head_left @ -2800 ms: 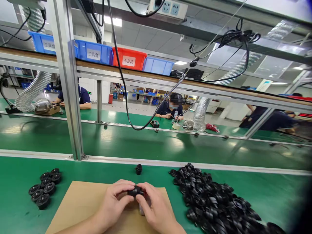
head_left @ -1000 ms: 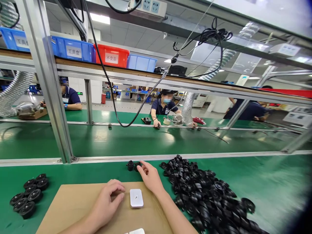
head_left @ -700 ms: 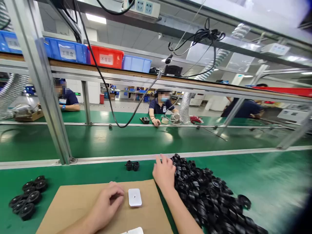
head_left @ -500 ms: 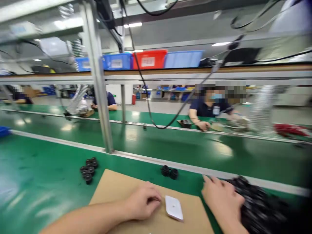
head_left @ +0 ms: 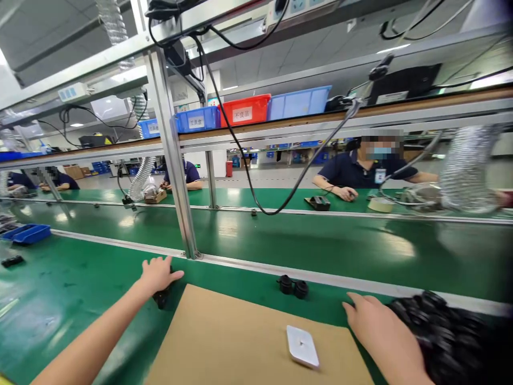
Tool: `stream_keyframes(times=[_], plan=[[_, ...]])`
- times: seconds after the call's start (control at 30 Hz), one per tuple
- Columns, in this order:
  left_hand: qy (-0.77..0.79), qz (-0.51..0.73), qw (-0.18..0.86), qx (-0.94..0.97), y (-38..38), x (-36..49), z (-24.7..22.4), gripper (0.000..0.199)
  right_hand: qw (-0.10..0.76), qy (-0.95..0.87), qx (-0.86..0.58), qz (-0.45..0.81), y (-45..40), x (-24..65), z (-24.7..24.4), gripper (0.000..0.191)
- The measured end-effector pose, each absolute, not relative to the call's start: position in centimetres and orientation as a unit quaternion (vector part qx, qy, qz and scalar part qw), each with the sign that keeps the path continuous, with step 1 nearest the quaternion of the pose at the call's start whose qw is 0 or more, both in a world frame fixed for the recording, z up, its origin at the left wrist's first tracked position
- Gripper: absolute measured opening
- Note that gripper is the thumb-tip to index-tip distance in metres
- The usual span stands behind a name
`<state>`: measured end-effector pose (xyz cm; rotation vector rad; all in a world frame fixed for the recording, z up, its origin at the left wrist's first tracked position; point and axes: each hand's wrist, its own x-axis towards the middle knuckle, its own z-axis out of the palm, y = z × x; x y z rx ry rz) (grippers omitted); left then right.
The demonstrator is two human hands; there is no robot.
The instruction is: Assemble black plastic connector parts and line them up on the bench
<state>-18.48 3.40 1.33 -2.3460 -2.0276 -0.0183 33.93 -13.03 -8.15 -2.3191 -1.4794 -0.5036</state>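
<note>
Grip on your left (head_left: 163,275) has its fingers spread over black parts (head_left: 162,300) on the desk (head_left: 80,278); whether it has hold of any, I cannot tell. Best keep thumb and fingertips low around the outer parts and press lightly, so none skids away. Your right grip (head_left: 374,327) is loosely parted, nothing visible between thumb and forefinger. Counting: one cardboard sheet (head_left: 224,337) between your grips; one white plate (head_left: 302,346) on it, nearer the right grip; two black pieces (head_left: 300,289) beyond, left of the right grip. The heap (head_left: 449,337) just right of that grip defies counting, as do the parts under your left palm.
</note>
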Motion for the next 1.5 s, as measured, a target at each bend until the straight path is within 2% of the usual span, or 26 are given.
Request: stream_keyframes(times=[0.07,0.17,0.3,0.53,0.6,0.67,0.77,0.8,0.87,0.93,1.03,1.1,1.17,1.33,1.5], plan=[[-0.660,0.023,0.019,-0.751,5.1,-19.9,-0.2,0.074,0.092,-0.514,-0.832,-0.186,-13.4,32.2,-6.5,0.026],[-0.652,0.019,-0.015,-0.758,6.5,-20.5,-1.8,0.073,0.030,-0.488,-0.854,-0.179,-14.0,30.9,-5.2,0.027],[-0.636,0.012,-0.027,-0.771,6.7,-19.3,-2.4,0.061,0.011,-0.492,-0.858,-0.149,-14.8,30.8,-4.7,0.024],[-0.613,0.003,0.032,-0.789,6.4,-17.0,-2.8,0.053,0.017,-0.500,-0.856,-0.132,-15.2,30.8,-4.5,0.022],[-0.606,-0.015,0.051,-0.793,5.7,-16.0,-2.1,0.053,0.093,-0.511,-0.846,-0.118,-15.0,31.0,-4.6,0.019],[-0.574,-0.061,0.040,-0.816,4.4,-14.2,-1.0,0.050,0.259,-0.500,-0.823,-0.071,-14.7,31.2,-4.7,0.020],[-0.468,-0.135,-0.033,-0.873,0.7,-9.8,-0.1,0.049,0.566,-0.388,-0.718,0.118,-14.1,31.1,-4.8,0.029],[-0.431,-0.145,-0.066,-0.888,-0.7,-8.1,-0.2,0.050,0.642,-0.336,-0.661,0.196,-14.0,30.9,-4.8,0.036],[-0.364,-0.165,-0.156,-0.903,-3.5,-4.7,-1.2,0.052,0.732,-0.248,-0.544,0.327,-14.0,30.3,-4.8,0.051],[-0.324,-0.176,-0.234,-0.900,-5.7,-1.9,-2.7,0.051,0.759,-0.188,-0.464,0.416,-14.2,29.5,-4.6,0.054],[-0.323,-0.186,-0.317,-0.872,-7.4,0.5,-5.2,0.049,0.754,-0.114,-0.421,0.491,-14.5,28.4,-4.2,0.026],[-0.332,-0.205,-0.363,-0.846,-7.5,1.0,-6.4,0.053,0.747,-0.085,-0.408,0.518,-14.7,27.7,-3.9,0.016],[-0.323,-0.227,-0.396,-0.829,-7.4,0.9,-6.9,0.051,0.742,-0.078,-0.401,0.532,-14.8,27.1,-3.7,0.016],[-0.270,-0.277,-0.448,-0.806,-7.4,0.8,-6.7,0.022,0.743,-0.101,-0.387,0.537,-15.1,25.7,-3.5,0.033],[-0.256,-0.305,-0.541,-0.741,-7.7,1.1,-6.6,0.022,0.727,-0.134,-0.389,0.550,-15.8,24.2,-3.2,0.033]])
